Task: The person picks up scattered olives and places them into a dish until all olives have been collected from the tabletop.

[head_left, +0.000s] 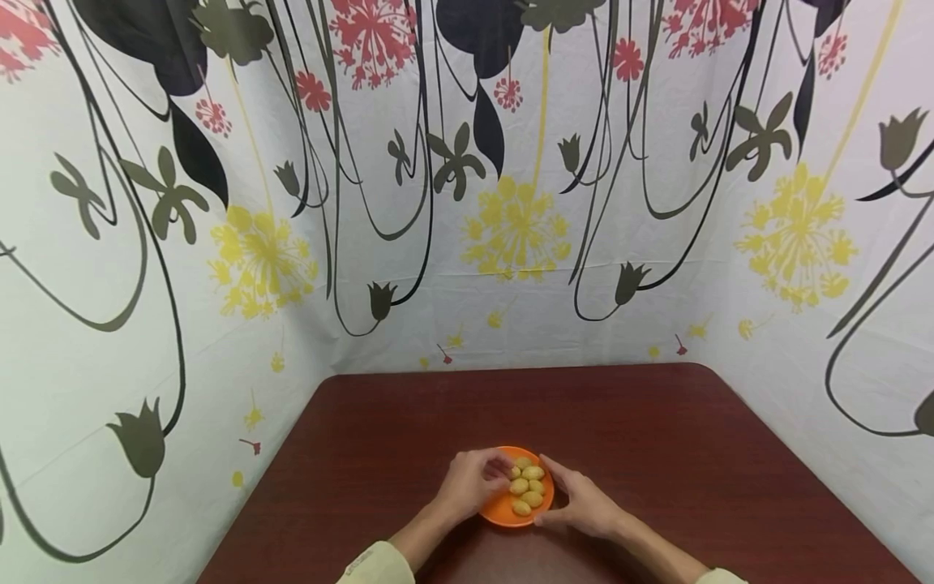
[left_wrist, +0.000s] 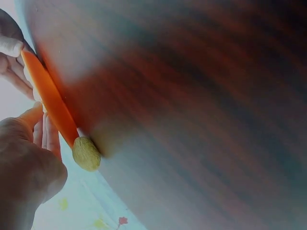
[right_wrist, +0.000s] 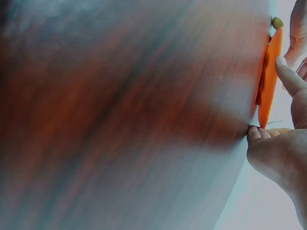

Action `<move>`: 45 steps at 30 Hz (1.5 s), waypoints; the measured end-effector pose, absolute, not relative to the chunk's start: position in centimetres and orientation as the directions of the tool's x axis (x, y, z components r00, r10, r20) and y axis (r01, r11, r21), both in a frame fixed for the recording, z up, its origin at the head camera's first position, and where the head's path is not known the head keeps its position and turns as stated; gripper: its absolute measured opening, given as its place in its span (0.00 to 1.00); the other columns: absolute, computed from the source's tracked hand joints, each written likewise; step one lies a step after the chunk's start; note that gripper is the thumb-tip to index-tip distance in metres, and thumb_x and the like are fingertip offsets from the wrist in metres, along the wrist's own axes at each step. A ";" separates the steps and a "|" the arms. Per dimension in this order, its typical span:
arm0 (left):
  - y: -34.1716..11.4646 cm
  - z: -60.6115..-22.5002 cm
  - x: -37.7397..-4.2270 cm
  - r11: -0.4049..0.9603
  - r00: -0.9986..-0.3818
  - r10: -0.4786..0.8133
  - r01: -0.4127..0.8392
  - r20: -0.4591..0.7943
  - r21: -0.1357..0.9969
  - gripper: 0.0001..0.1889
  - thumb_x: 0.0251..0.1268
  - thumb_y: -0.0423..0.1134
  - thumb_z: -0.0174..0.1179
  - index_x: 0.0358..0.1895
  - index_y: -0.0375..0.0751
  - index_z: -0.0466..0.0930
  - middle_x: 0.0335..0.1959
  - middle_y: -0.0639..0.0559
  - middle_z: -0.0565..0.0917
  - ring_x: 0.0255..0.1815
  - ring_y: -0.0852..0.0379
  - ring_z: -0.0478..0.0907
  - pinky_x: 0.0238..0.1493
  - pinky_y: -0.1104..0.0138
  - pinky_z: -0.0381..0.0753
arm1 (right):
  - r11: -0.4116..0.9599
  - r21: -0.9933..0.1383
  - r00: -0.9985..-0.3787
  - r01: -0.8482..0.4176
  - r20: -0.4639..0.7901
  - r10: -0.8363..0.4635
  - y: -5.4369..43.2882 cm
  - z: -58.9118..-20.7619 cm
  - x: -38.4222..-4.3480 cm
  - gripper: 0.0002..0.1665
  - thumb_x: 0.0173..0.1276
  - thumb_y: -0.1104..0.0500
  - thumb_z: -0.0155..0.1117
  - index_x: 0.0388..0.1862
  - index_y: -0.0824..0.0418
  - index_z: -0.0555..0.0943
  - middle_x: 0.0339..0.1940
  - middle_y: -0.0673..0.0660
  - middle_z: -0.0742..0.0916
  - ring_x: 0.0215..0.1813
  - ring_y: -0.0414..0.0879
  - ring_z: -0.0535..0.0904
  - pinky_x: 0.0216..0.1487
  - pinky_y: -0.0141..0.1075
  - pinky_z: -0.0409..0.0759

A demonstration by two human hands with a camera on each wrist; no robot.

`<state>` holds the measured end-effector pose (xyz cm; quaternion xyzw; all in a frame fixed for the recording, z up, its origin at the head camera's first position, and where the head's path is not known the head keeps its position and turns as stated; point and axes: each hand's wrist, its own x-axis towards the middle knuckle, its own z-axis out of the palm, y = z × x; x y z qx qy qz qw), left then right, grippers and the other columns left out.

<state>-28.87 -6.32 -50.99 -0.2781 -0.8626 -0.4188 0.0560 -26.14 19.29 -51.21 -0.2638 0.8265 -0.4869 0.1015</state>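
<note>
An orange plate (head_left: 503,513) sits on the table before me, carrying several small yellow-brown oval pieces (head_left: 533,473). My right hand (head_left: 584,504) grips the plate's right side, thumb on the near rim and fingers on the far rim. Over the left part of the plate is my left hand (head_left: 470,484), fingers bent, thumb and fingertips right at one oval piece (head_left: 515,473); I cannot tell whether it is pinched. Another wrinkled oval piece (left_wrist: 87,154) lies beside the plate's edge in the left wrist view. The same loose piece (right_wrist: 277,22) shows in the right wrist view; my left hand hides it from the head camera.
The dark red-brown wooden table (head_left: 584,414) has rounded far corners. White cloth (head_left: 452,300) with a flower print hangs behind it and along both sides. Pale sleeves (head_left: 378,564) cover the forearms.
</note>
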 end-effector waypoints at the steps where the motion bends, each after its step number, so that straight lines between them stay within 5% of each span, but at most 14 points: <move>1: -6.5 -50.9 -28.8 0.495 -0.841 0.425 0.525 0.334 0.692 0.08 0.68 0.30 0.73 0.45 0.45 0.91 0.37 0.60 0.90 0.38 0.70 0.85 0.41 0.72 0.86 | 0.388 -0.859 -0.842 -0.333 0.086 -0.532 19.3 -51.2 -26.1 0.62 0.66 0.55 0.82 0.83 0.78 0.52 0.80 0.81 0.63 0.80 0.73 0.61 0.74 0.64 0.65; 15: -10.6 -50.1 -28.7 0.570 -0.897 0.293 0.442 0.332 0.692 0.09 0.76 0.33 0.66 0.52 0.49 0.90 0.45 0.62 0.90 0.47 0.63 0.85 0.51 0.64 0.86 | 0.416 -0.851 -0.847 -0.321 0.062 -0.528 19.2 -51.2 -26.3 0.64 0.65 0.54 0.82 0.83 0.79 0.52 0.79 0.81 0.64 0.80 0.74 0.61 0.74 0.65 0.65; 20: -11.9 -50.3 -28.6 0.572 -0.893 0.309 0.449 0.327 0.687 0.11 0.76 0.32 0.66 0.57 0.44 0.89 0.49 0.58 0.91 0.53 0.58 0.86 0.57 0.56 0.85 | 0.410 -0.856 -0.847 -0.315 0.058 -0.529 19.3 -51.2 -26.3 0.63 0.65 0.55 0.82 0.83 0.79 0.52 0.80 0.81 0.63 0.80 0.74 0.60 0.74 0.65 0.65; 45: -13.7 -51.2 -28.0 0.545 -0.909 0.379 0.370 0.173 0.752 0.15 0.71 0.26 0.68 0.58 0.39 0.88 0.51 0.51 0.91 0.53 0.51 0.88 0.54 0.55 0.87 | 0.410 -0.851 -0.842 -0.329 0.068 -0.535 19.4 -51.3 -26.3 0.63 0.66 0.54 0.82 0.83 0.79 0.52 0.79 0.82 0.63 0.80 0.75 0.60 0.74 0.65 0.64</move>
